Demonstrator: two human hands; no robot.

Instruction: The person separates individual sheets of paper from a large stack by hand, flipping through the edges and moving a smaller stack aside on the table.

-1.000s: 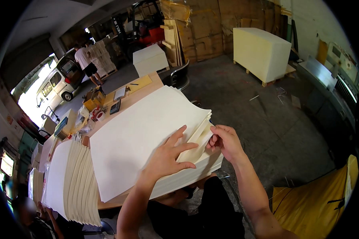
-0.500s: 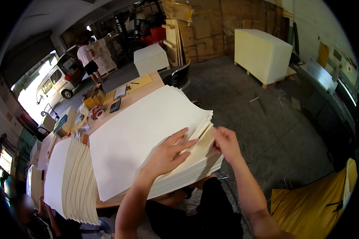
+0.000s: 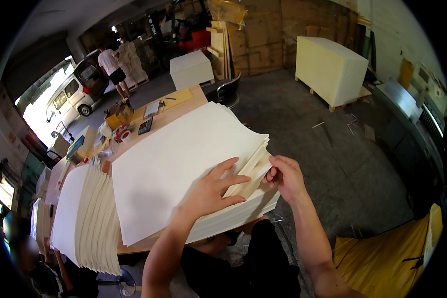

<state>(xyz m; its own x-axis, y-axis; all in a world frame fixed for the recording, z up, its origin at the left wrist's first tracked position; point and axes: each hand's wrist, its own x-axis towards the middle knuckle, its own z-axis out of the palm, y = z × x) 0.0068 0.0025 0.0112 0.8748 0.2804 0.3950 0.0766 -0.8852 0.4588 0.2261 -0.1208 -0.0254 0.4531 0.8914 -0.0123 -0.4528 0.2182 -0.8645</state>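
Note:
A thick stack of large white paper sheets [image 3: 179,154] lies in front of me on the wooden table [image 3: 186,98]. My left hand [image 3: 216,187] rests on its near right part with fingers spread, pressing on the upper sheets. At the stack's right corner my right hand [image 3: 285,180] pinches the edge of some sheets between thumb and fingers. Between my hands the sheets are bent upward, with gaps showing between their edges. Left of this stack, a second pile of white sheets [image 3: 87,218] is fanned out in steps and hangs over the table's near edge.
On the table's far left stand a calculator [image 3: 145,125], a tape roll [image 3: 126,136], a carton [image 3: 118,118] and a clipboard [image 3: 151,109]. A black chair [image 3: 228,93] stands behind the table. Wrapped pallet stacks [image 3: 330,72], a yellow cover [image 3: 382,253] and two other people are around.
My right hand has moved slightly right and the pinched sheets bend more, showing wider folds. My left hand stays on the stack. The whole view has shifted a little.

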